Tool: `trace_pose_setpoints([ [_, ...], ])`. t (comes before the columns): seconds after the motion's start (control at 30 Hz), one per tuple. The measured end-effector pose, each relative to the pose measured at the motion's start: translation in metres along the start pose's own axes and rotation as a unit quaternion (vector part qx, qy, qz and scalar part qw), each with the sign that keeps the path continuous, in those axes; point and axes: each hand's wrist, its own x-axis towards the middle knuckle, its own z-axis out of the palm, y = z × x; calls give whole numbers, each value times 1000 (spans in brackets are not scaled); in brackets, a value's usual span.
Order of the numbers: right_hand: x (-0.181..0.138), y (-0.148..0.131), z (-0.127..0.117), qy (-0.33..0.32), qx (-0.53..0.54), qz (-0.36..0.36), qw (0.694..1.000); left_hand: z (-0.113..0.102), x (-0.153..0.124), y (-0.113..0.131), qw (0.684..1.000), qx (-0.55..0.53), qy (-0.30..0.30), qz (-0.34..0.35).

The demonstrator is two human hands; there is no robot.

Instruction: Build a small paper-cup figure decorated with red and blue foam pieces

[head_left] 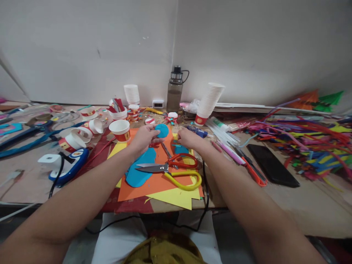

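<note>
My left hand (145, 140) pinches a round blue paper disc (162, 131) between thumb and fingers, raised above the orange paper sheet (162, 190). To its right, my right hand (187, 137) has its fingers curled closed; whatever they may hold is hidden. Just below that hand lies a blue paper scrap (180, 149). Scissors (165, 168) with one red and one yellow handle rest on the sheets, blades pointing left. Part of a larger blue paper piece (140, 170) lies under the blades, and a yellow paper piece (176, 198) sits at the front.
Paper cups (120, 129) stand or lie on the left, with a tall cup stack (210, 102) behind on the right. A bottle (175, 90) stands by the wall. Rightward are a cutter knife (254, 170), a black phone (272, 165) and colourful pipe cleaners (316, 143).
</note>
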Motion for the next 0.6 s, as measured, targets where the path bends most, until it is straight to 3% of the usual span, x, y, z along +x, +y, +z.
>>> trace_pose_setpoints([
  [0.13, -6, 0, 2, 37, 21, 4, 999, 2, -3, 3, 999, 28, 8, -17],
  [0.3, -12, 5, -1, 130, 91, 8, 987, 5, -8, 7, 998, 49, 12, -35],
  [0.37, -12, 7, -1, 173, 199, 5, 964, 5, -9, 7, 998, 54, 13, -33],
  [0.47, -13, 6, -3, 200, 387, -17, 900, 5, -8, 5, 997, 69, 6, -34],
  [0.6, -17, 0, -7, 198, 459, -64, 864, 2, -4, -1, 996, 81, -18, -18],
])
